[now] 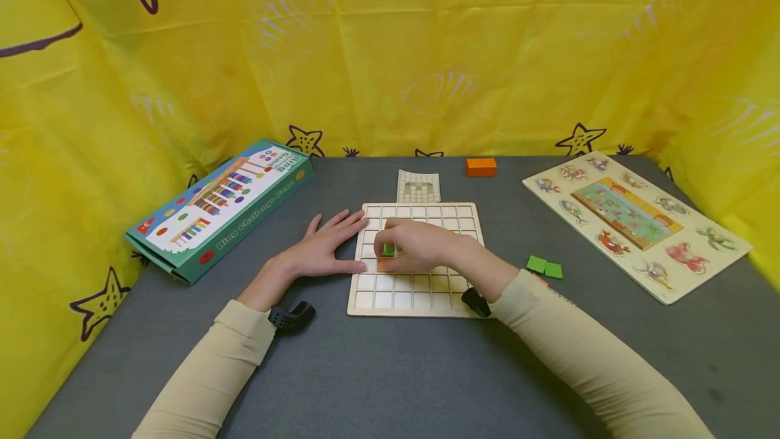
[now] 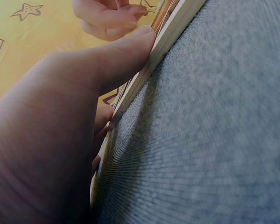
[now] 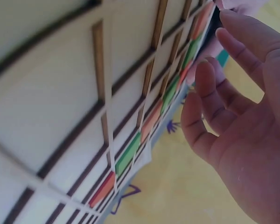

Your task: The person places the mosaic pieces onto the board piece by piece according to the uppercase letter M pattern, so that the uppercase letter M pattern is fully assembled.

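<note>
My left hand [image 1: 323, 246] lies spread at the left edge of a wooden grid board [image 1: 413, 312]. In the left wrist view its thumb [image 2: 126, 55] presses along the board's side. My right hand [image 1: 420, 246] reaches over the board with bent, relaxed fingers. Its fingertips are close over an orange tile [image 1: 385, 265], and a green tile [image 1: 388, 250] shows in the gap between thumb and index finger. The right wrist view shows a line of green tiles [image 3: 128, 154] and orange tiles [image 3: 151, 122] set in the grid; the hand hides most of them from above.
A patterned card [image 1: 418, 187] lies behind the board. Two loose green tiles [image 1: 553, 269] sit to the right, partly beside my sleeve. An orange block [image 1: 481, 167] stands at the back. A boxed ring game [image 1: 222, 205] is on the left, a sea-animal puzzle board [image 1: 634, 225] on the right.
</note>
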`<state>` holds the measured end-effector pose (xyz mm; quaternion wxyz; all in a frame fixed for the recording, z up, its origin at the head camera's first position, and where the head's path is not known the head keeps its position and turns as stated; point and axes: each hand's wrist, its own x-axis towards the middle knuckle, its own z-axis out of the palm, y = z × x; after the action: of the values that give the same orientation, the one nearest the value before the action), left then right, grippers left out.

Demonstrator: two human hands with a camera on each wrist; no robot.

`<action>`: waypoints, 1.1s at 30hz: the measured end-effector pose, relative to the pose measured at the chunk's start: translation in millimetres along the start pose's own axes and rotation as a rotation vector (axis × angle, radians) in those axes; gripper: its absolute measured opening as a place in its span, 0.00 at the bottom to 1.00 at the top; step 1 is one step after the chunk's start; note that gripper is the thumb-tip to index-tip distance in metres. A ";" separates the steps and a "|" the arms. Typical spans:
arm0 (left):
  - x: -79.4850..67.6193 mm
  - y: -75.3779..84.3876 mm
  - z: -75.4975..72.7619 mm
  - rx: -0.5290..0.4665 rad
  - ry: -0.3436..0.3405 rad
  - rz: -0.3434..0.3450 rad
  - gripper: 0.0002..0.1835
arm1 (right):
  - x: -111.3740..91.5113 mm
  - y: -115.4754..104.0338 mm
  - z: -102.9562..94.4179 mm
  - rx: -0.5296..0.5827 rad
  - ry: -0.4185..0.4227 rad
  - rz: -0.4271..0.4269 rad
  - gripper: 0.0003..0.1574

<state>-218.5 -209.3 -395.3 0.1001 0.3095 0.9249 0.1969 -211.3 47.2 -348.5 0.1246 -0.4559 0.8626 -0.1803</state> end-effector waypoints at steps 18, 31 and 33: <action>0.0 -0.4 0.9 0.004 -0.002 -0.003 0.52 | -43.6 21.5 -21.4 0.128 0.092 0.098 0.15; -0.7 -0.7 0.4 0.011 0.000 0.007 0.52 | -86.1 47.1 -25.7 0.143 0.141 0.152 0.19; -0.9 -0.5 0.3 0.010 0.001 0.003 0.52 | -93.1 50.9 -26.5 0.137 0.143 0.173 0.19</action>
<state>-218.0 -210.1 -395.7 0.0979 0.3113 0.9254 0.1927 -207.6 156.3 -341.5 0.1086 -0.3560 0.8911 -0.2596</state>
